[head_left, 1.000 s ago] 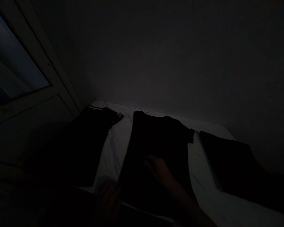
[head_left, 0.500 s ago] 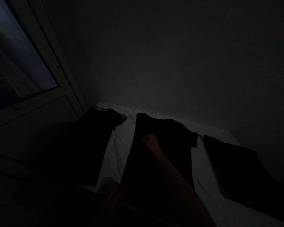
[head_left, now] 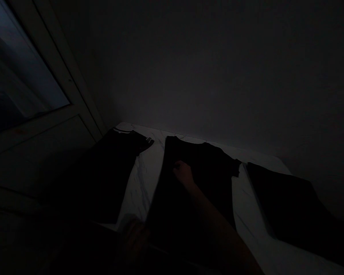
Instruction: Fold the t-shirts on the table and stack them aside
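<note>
The middle shirt (head_left: 212, 175) is matt cloth, the tabletop (head_left: 147, 168) smooth, marble-veined, the wall (head_left: 203, 72) matt, the door pane (head_left: 25, 68) glass-like.

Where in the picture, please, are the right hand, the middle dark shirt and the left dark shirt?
Right hand (head_left: 184, 173): head view, on the middle of the hand.
Middle dark shirt (head_left: 210, 172): head view, on its upper body.
Left dark shirt (head_left: 110, 172): head view, on its body.

A dark short-sleeved T-shirt (head_left: 109, 172) and a dark, flat cloth (head_left: 286, 202) lie apart on the white, grey-veined desk (head_left: 141, 183), before a plain grey wall (head_left: 206, 68); a glass-paned, panelled door (head_left: 46, 114) stands at left.
</note>
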`<state>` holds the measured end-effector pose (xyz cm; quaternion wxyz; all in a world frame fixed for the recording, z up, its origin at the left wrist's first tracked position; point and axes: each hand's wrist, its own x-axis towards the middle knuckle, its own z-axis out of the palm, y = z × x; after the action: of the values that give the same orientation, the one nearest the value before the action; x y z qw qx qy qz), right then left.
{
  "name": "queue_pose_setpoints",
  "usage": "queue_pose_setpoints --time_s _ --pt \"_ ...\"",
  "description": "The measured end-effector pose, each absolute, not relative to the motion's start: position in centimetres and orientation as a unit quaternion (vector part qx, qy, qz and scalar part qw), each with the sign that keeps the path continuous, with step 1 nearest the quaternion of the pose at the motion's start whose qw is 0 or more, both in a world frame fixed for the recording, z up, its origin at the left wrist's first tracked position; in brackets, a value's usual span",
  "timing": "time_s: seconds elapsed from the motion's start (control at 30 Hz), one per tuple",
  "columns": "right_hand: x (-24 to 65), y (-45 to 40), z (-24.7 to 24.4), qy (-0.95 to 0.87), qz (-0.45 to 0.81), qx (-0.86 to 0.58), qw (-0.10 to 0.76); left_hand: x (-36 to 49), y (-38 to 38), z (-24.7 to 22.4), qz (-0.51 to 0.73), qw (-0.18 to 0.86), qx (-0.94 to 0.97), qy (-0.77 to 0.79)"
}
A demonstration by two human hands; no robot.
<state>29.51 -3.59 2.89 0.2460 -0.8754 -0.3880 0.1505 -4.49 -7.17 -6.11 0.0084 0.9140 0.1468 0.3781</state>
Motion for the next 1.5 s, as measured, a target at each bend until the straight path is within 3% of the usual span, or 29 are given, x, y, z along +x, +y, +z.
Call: queue_pose_setpoints --time_s 0.23,0.4,0.5,0.73,0.93,1.23,1.5 --pt "28.9 -3.8 3.6 -0.416 0.145 -0.870 0.222 -5.5 -7.2 -4.1 0.353 0.103 0.923 0.113" --pt "25.8 -7.2 4.9 -0.506 0.125 -0.821 0.233 -6.2 -6.3 -3.3 0.404 0.086 0.897 0.160" --pt "22.9 -11.4 5.7 -0.602 0.181 -0.741 0.235 -5.1 -5.9 -2.0 0.372 0.097 0.911 0.150" --pt "18.4 -18.4 4.3 -0.722 0.224 -0.637 0.153 -3.4 -5.8 -0.4 0.328 0.094 0.936 0.085" --pt "17.0 -18.3 2.4 -0.760 0.162 -0.626 0.065 -3.8 -5.3 -1.3 0.316 0.082 0.942 0.071" --pt "15.9 -18.2 1.9 -0.802 0.133 -0.579 0.054 -4.3 -4.7 0.2 0.296 0.102 0.948 0.061" --pt "15.8 -17.4 1.2 -0.828 0.118 -0.547 0.019 4.8 -0.4 1.0 0.182 0.006 0.979 0.094"
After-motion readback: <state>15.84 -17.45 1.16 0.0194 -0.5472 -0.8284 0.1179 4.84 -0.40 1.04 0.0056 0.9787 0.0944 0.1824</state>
